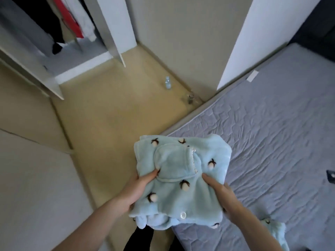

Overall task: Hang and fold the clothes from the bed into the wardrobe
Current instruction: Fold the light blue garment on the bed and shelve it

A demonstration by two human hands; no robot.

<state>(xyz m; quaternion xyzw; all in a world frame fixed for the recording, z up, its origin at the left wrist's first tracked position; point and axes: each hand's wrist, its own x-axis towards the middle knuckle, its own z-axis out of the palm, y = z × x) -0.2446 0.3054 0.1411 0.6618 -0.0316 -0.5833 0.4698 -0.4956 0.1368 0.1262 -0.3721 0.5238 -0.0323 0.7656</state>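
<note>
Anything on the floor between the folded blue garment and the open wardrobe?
In the head view, only bare floor lies between garment and wardrobe; a bottle stands aside by the wall.

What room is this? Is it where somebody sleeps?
Most likely a bedroom. There is a bed with a grey quilted cover, an open wardrobe with clothes hanging inside, and both hands hold a folded fleece garment.

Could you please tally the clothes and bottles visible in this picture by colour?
Light blue fleece garments: 2, the folded one held by the left hand and right hand, and another on the bed
Red hanging garments: 1
Black hanging garments: 1
White hanging garments: 1
Clear bottles: 2
Total: 7
</note>
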